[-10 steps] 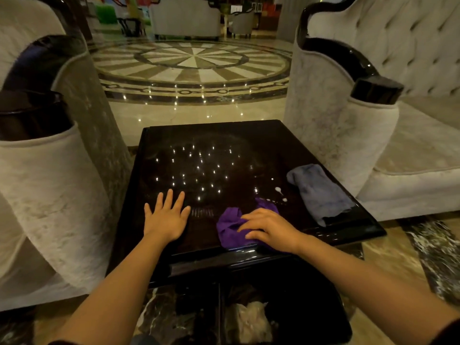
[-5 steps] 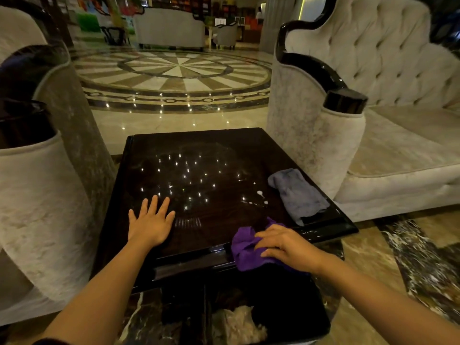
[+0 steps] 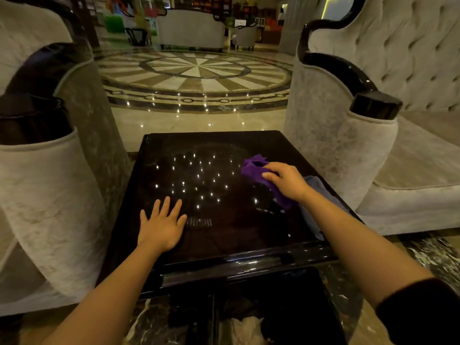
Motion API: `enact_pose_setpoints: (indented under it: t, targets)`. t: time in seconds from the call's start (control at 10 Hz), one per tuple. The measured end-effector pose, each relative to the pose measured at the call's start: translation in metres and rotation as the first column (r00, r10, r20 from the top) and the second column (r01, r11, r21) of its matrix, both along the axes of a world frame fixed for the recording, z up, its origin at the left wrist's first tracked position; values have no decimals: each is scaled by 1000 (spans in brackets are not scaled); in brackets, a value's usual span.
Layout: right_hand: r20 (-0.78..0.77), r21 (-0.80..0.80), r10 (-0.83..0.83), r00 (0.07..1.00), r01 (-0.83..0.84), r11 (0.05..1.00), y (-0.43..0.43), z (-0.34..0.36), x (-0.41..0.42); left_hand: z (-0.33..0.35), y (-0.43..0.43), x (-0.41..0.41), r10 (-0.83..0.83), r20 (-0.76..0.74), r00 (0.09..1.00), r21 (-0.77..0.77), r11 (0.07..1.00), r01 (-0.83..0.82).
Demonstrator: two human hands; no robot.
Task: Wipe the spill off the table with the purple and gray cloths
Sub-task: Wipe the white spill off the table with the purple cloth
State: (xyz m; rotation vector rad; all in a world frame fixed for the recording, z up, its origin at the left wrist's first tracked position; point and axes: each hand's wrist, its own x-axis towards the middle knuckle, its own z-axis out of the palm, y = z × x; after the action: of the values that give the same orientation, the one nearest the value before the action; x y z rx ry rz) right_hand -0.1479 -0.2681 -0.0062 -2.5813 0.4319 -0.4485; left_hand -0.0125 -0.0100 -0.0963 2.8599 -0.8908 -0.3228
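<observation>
A glossy black square table stands between two armchairs. My right hand presses the purple cloth onto the right middle of the tabletop. The cloth trails back under my wrist. The gray cloth lies along the table's right edge, partly hidden by my right forearm. My left hand rests flat on the front left of the table, fingers spread, holding nothing. A few small white specks of spill show near the front right; under my hand the spill is hidden.
Pale velvet armchairs flank the table: one armrest at the left, one at the right. A black bin with crumpled paper sits below the table's front edge. Polished patterned floor lies beyond.
My right hand has carried the purple cloth from the table's front edge forward to the right middle, over where white drops showed. My left hand stays flat.
</observation>
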Motion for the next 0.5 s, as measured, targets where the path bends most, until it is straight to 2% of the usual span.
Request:
enact_pose_setpoints:
  t: [0.2, 0.3, 0.4, 0.5]
  targets:
    - [-79, -75, -26, 997, 20, 997, -29, -16, 48, 1, 0, 0, -8, 4, 1000, 14, 1000, 8]
    - [-205, -176, -32, 978, -4, 984, -45, -26, 63, -2, 1, 2, -12, 12, 1000, 15, 1000, 12]
    - [-323, -203, -6, 946, -63, 977, -50, -39, 66, -5, 1, 3, -11, 18, 1000, 15, 1000, 11]
    - [-306, -128, 8, 952, -50, 991, -51, -53, 63, -8, 0, 4, -8, 29, 1000, 10, 1000, 8]
